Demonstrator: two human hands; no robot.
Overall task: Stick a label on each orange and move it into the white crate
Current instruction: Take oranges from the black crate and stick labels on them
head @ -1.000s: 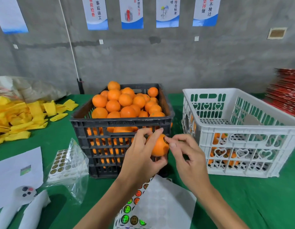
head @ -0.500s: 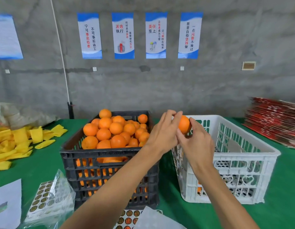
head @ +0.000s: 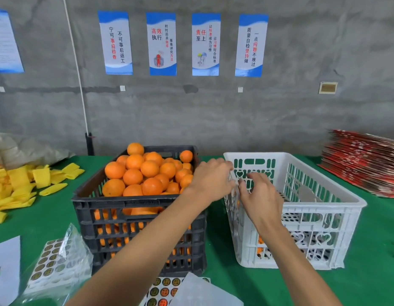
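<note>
Both hands hover at the near left corner of the white crate [head: 302, 208], holding nothing: the left hand [head: 213, 180] loosely curled over the rim, the right hand [head: 260, 195] with fingers spread inside. Left of them, oranges [head: 147, 173] heap the black crate [head: 134, 217]; label sheets [head: 162, 291] lie below on the table [head: 269, 283].

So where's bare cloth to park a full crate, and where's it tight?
Free: the green cloth right of the white crate, below the red stack; also the strip between the yellow wrappers and the black crate. Tight: the near edge, with label sheets and paper, and the gap between the crates.
</note>
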